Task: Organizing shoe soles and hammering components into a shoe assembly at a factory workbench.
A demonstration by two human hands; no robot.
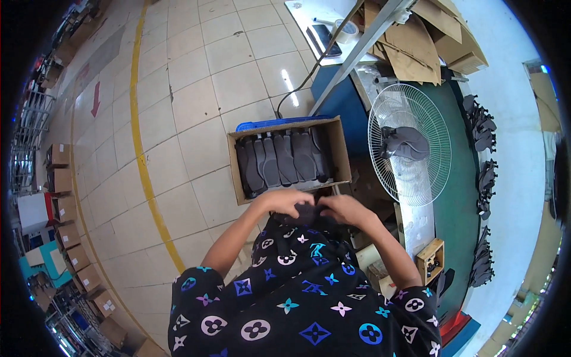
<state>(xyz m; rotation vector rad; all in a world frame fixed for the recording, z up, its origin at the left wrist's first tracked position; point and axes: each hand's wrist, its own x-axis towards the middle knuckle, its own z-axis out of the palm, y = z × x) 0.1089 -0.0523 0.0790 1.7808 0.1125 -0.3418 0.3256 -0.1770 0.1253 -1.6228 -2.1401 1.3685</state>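
My left hand and my right hand are close together in front of my body, at the near edge of an open cardboard box. Between them is a dark grey piece, with the fingers of both hands curled on it. Its full shape is hidden by the hands and merges with my black patterned shirt. Inside the box, several dark grey, sole-shaped parts stand packed side by side in a row. Behind the box shows the rim of a blue crate.
To the right, a wire-caged fan stands beside a green-topped bench with clusters of dark parts along its far side. A small wooden box sits on the bench. Tape lies on a white table. Cartons line the left.
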